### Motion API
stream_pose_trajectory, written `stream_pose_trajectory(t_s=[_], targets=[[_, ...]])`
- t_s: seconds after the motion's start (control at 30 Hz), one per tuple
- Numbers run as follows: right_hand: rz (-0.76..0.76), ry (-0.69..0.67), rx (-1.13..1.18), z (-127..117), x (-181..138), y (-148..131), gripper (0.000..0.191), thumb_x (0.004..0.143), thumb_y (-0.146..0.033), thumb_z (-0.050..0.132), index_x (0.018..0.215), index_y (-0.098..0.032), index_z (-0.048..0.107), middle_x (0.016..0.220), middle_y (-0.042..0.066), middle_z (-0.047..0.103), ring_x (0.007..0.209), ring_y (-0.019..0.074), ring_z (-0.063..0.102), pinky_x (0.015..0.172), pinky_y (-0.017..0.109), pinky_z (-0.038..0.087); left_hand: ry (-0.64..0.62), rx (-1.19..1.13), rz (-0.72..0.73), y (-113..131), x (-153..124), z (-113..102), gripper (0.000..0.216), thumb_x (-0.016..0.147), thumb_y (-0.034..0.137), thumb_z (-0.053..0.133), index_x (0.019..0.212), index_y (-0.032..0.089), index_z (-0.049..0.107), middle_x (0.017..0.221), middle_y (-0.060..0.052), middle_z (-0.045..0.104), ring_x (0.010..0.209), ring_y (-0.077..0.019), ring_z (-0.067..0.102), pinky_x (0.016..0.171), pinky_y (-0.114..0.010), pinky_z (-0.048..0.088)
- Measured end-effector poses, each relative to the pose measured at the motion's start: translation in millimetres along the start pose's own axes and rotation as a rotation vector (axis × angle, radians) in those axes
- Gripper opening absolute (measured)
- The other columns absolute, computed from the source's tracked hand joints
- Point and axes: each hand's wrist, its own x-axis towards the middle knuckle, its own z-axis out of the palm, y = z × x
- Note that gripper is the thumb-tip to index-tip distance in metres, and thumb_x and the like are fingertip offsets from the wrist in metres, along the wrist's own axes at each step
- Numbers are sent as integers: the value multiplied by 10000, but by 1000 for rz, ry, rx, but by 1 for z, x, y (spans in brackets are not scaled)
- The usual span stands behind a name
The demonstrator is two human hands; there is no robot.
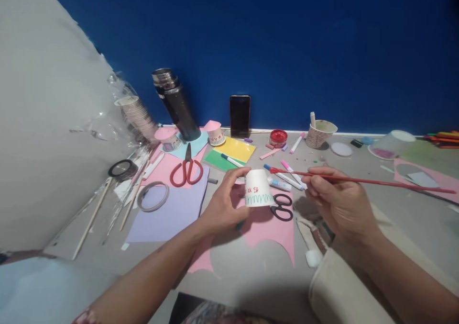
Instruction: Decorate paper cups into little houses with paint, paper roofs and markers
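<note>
My left hand (224, 204) grips an upturned white paper cup (257, 189) with red marks and a green zigzag painted near its rim. My right hand (339, 202) pinches a long red paintbrush (376, 181); its red-tipped end points left and hovers just above and to the right of the cup's base. Both hands are over a pink sheet (267, 230) on the grey floor. Black scissors (282, 206) lie on that sheet right beside the cup.
Red scissors (186, 171), tape rolls (153, 195), wooden sticks and coloured paper lie to the left. A black flask (175, 104), a phone (240, 115), decorated cups, an open red paint pot (278, 137), markers and a patterned cup (320, 133) stand along the blue wall.
</note>
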Motion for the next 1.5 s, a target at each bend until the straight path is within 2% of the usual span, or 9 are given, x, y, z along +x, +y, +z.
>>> stream_pose_trajectory(t_s=[0.17, 0.3, 0.47, 0.7, 0.97, 1.27, 1.5], targets=[[-24, -20, -44, -8, -7, -1, 351, 666, -500, 978, 780, -216, 806, 673, 42, 722, 554, 101, 549, 486, 206, 435, 17, -29, -44, 2, 1, 3, 769, 727, 61, 699, 1437, 271, 493, 1510, -88, 548, 1407, -304, 560, 1147, -457, 515], [47, 51, 20, -9, -8, 10, 367, 601, -469, 1001, 706, -206, 767, 581, 10, 658, 493, 75, 493, 448, 180, 390, 26, 80, 18, 5, 0, 4, 759, 698, 56, 685, 1406, 260, 504, 1493, -101, 541, 1377, -294, 574, 1141, -454, 524], [101, 37, 47, -8, -8, 11, 386, 556, -438, 1018, 740, -209, 768, 565, 2, 659, 477, 74, 492, 457, 182, 419, -8, 89, 27, 8, 0, 1, 729, 726, 127, 714, 1406, 263, 487, 1475, -109, 533, 1371, -300, 560, 1145, -488, 520], [73, -41, -18, -13, -15, 12, 308, 663, -427, 990, 796, -235, 788, 663, 33, 743, 491, 98, 514, 445, 215, 424, -34, 84, 29, 11, -1, -1, 733, 739, 175, 756, 1408, 284, 477, 1468, -110, 523, 1367, -318, 556, 1149, -511, 525], [8, -52, -75, -15, -20, 16, 249, 762, -444, 938, 821, -257, 784, 693, 18, 742, 525, 102, 513, 475, 225, 430, -37, 151, 57, 10, -1, 0, 742, 730, 160, 723, 1417, 272, 465, 1472, -123, 521, 1379, -325, 544, 1145, -498, 534], [25, -71, -166, -20, -20, 19, 282, 777, -452, 923, 868, -233, 772, 730, 36, 747, 516, 122, 514, 438, 247, 407, -46, 147, 53, 9, -1, 1, 738, 745, 177, 752, 1419, 273, 468, 1483, -125, 519, 1372, -325, 554, 1158, -514, 521], [15, -87, -138, -19, -19, 19, 270, 774, -450, 925, 852, -241, 773, 740, 31, 748, 517, 119, 533, 449, 242, 417, -59, 141, 56, 10, -1, 1, 750, 727, 145, 731, 1418, 279, 473, 1472, -114, 518, 1373, -315, 548, 1152, -501, 528]])
